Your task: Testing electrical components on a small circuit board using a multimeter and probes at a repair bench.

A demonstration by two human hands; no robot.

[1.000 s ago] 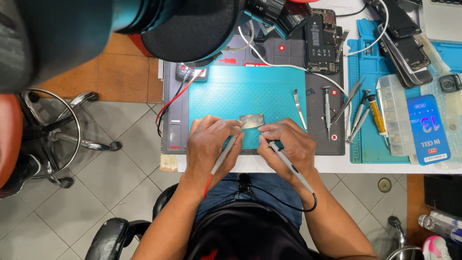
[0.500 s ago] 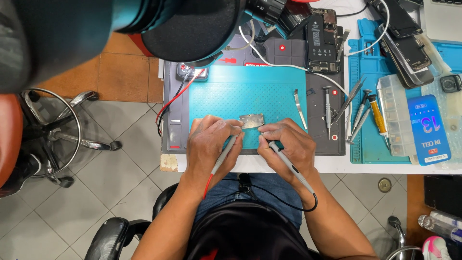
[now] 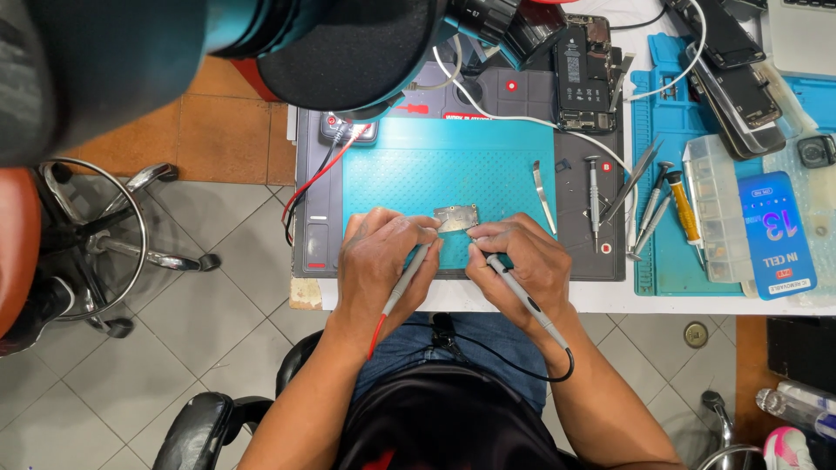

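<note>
Nearest the body, the left hand (image 3: pixel 376 265) pinches a grey test probe with a red lead (image 3: pixel 402 283), fingers pressed around it. The right hand (image 3: pixel 521 265) pinches a grey probe with a black lead (image 3: pixel 522 298) the same way. Both tips meet a small silvery metal board (image 3: pixel 457 218) lying on the textured teal mat (image 3: pixel 448 170). Right of the mat lie slim steel tweezers (image 3: pixel 543 197), then a blue rectangular package (image 3: pixel 777 233). Beyond the mat sits an opened phone (image 3: pixel 583 74).
</note>
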